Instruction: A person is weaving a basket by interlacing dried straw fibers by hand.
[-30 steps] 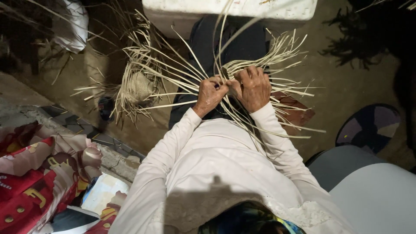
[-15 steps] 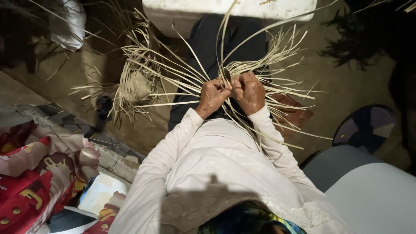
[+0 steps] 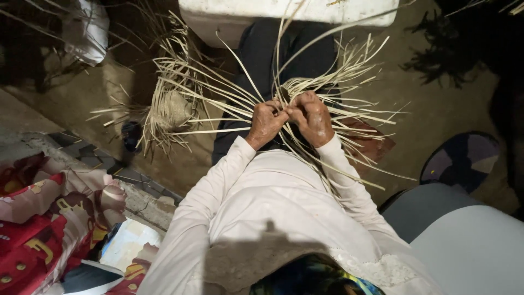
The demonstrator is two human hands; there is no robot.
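Observation:
My left hand (image 3: pixel 266 121) and my right hand (image 3: pixel 312 116) are clenched side by side over my lap, knuckles nearly touching. Both grip a bundle of long pale straw strips (image 3: pixel 218 101) that fans out left, right and upward from between the fingers. The point where the strips cross lies hidden under my hands. White long sleeves cover both arms, and my dark trousers (image 3: pixel 262 54) show beneath the strips.
A second heap of pale strips (image 3: pixel 169 109) lies on the earth floor at left. A white block (image 3: pixel 284 13) sits beyond my knees. Red patterned cloth (image 3: pixel 38 224) is at lower left, a rounded patterned cushion (image 3: pixel 461 161) and grey seat (image 3: pixel 436 210) at right.
Both hands stayed clenched on the strips and shifted slightly together; the loose strip ends swayed a little.

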